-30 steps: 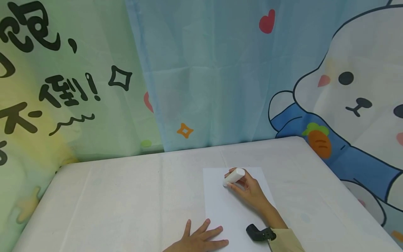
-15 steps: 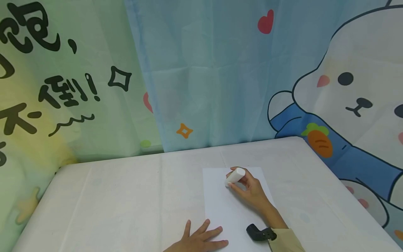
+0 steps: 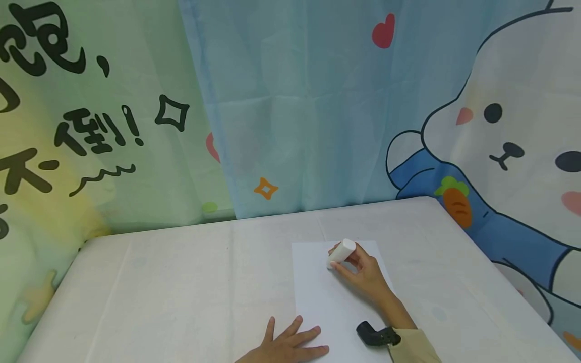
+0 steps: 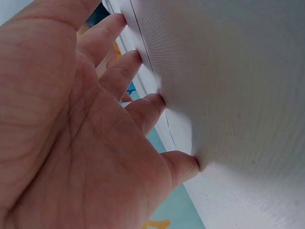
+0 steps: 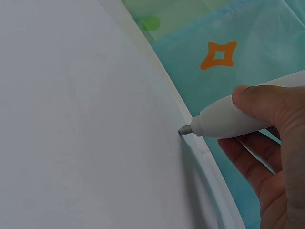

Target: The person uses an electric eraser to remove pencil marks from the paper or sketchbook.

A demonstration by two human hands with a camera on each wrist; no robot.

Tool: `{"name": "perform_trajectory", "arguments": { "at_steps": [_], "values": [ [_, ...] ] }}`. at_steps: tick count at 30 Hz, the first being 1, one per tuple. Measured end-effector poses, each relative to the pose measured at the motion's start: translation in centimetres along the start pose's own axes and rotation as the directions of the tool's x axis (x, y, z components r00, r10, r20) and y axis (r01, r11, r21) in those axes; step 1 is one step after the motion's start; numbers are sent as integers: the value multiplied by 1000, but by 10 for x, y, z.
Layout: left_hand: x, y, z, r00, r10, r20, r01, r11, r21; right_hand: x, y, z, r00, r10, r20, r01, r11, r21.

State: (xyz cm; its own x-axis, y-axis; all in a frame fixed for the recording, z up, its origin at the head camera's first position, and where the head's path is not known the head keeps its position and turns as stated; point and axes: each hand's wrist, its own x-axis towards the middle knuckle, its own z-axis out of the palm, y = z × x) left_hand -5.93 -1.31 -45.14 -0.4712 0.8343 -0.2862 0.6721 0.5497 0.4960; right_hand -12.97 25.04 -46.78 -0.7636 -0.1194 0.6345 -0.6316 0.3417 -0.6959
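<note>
My right hand (image 3: 366, 276) holds a thick white electric eraser (image 3: 341, 253) between thumb and fingers, its body slanting up to the right. In the right wrist view the tapered nose of the eraser (image 5: 224, 118) ends in a small grey tip (image 5: 185, 129), right at the sheet's surface. Beneath lies a plain white sheet of paper (image 3: 317, 292), partly covered by both hands. My left hand (image 3: 290, 347) rests with spread fingers over the sheet's near left edge. The left wrist view shows its fingertips (image 4: 153, 101) against the white surface, with its palm in sight.
A white-covered table (image 3: 181, 282) extends left and right of the paper. A printed curtain (image 3: 295, 126) hangs behind its far edge. On the right wrist sits a black strapped device (image 3: 376, 337), just above the beige sleeve (image 3: 414, 345).
My right hand has shifted slightly to the right with the eraser, whose upper end has risen a little. The left hand stays in place.
</note>
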Motion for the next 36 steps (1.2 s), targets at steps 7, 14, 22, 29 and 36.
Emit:
{"name": "perform_trajectory", "arguments": {
  "at_steps": [7,14,22,29,36],
  "values": [
    [-1,1,-1,1000,4,2,-4,1000,-6,1,-2,0,1000,11,-1,-11,1000,-3],
    [-1,1,-1,1000,0,6,0,1000,-2,0,-3,0,1000,8,-4,-8,1000,-6],
    [0,-1,1,1000,4,8,-4,1000,-20,0,-1,-3,999,21,-25,-22,999,-27],
    [1,-3,2,1000,8,7,-8,999,-35,0,-1,-4,999,21,-30,-22,999,-29],
    [0,-2,1,1000,8,10,-7,999,-46,0,-2,-3,999,26,-21,-26,1000,-9]
  ]
}}
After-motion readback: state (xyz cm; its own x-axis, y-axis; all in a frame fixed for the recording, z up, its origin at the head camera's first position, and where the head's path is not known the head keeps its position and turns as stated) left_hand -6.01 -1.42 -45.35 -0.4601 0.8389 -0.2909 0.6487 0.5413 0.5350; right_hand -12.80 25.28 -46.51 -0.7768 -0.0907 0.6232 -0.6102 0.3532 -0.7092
